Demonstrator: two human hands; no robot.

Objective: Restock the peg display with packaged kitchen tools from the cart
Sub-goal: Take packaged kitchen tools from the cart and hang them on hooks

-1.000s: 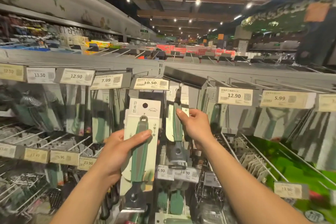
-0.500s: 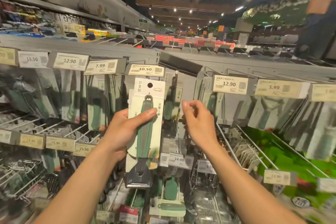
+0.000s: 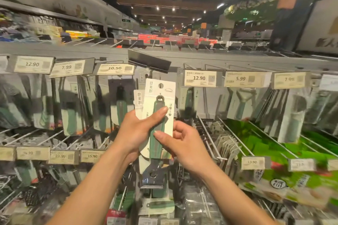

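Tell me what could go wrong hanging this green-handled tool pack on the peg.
The left hand grips two packs at once, so the rear pack could slip loose when the front pack is drawn away. The hang hole is small and the peg tip is not visible behind the card, so the first try may miss.

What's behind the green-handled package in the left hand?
A second white card peeks out at the front package's upper left, also in the left hand. Its tool is covered, so I cannot tell what it holds.
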